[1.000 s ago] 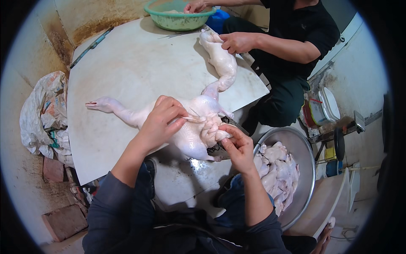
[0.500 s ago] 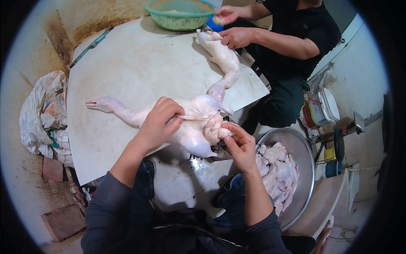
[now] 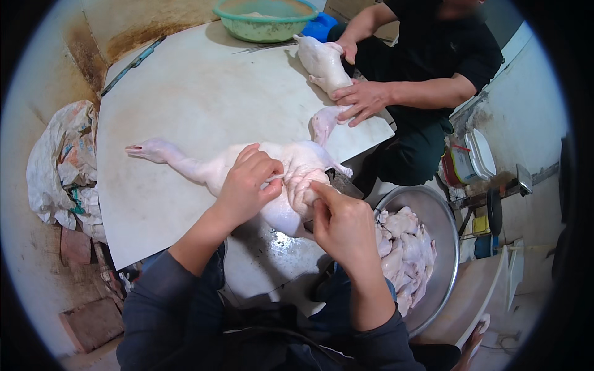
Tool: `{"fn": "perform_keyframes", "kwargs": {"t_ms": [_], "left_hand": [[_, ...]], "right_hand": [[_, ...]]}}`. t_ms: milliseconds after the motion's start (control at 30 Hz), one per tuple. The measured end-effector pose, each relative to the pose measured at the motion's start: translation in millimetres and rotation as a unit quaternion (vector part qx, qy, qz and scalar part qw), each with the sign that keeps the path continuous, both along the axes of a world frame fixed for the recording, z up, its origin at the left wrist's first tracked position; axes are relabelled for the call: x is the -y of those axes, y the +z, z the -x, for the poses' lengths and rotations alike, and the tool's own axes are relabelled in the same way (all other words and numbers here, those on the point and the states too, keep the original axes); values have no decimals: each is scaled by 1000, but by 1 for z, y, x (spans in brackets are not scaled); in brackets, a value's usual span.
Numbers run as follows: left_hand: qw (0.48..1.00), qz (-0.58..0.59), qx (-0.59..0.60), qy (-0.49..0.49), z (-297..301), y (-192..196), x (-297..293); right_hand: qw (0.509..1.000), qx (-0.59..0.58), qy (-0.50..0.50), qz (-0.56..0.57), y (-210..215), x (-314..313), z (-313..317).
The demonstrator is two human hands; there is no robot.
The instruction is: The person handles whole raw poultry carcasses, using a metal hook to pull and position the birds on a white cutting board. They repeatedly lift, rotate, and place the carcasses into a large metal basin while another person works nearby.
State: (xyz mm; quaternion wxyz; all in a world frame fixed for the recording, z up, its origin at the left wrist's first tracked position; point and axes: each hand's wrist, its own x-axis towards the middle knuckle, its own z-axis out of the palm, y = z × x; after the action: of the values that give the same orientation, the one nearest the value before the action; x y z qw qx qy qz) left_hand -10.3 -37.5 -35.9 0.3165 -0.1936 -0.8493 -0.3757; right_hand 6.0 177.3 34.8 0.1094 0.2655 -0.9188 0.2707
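Note:
A plucked whole duck point(image 3: 297, 152) lies across the near edge of the white table, its head and bill pointing left. My left hand point(image 3: 250, 184) is closed over the body, pinching a fold of pale skin between thumb and fingers. At the tail end, my right hand point(image 3: 346, 226) pinches the loose, wrinkled skin with thumb and forefinger. What is between those fingertips is partly hidden. Across the table, a second plucked duck point(image 3: 322, 60) is held by a co-worker's two hands point(image 3: 364, 99).
The white table point(image 3: 154, 204) has a cut corner edge. A green basin point(image 3: 263, 28) and a blue-handled tool point(image 3: 135, 65) sit at its far side. A metal bowl point(image 3: 447, 247) of plucked poultry stands right of my knees. A crumpled sack point(image 3: 59, 164) lies left.
My right hand has moved left and turned over the tail-end skin; my left hand has shifted slightly right. The co-worker's hands have moved down onto the second duck, which has been turned.

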Motion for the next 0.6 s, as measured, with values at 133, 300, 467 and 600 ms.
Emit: {"fn": "perform_keyframes", "kwargs": {"t_ms": [133, 300, 467, 600], "left_hand": [[999, 10, 32, -42, -4, 4, 1], [996, 16, 44, -69, 12, 5, 8], [994, 74, 60, 59, 29, 15, 21], [958, 77, 249, 119, -7, 38, -11]], "right_hand": [[977, 17, -67, 201, 1, -2, 24], [973, -23, 7, 228, -60, 23, 41], [826, 308, 146, 448, -65, 10, 43], [673, 495, 207, 509, -71, -26, 46]]}}
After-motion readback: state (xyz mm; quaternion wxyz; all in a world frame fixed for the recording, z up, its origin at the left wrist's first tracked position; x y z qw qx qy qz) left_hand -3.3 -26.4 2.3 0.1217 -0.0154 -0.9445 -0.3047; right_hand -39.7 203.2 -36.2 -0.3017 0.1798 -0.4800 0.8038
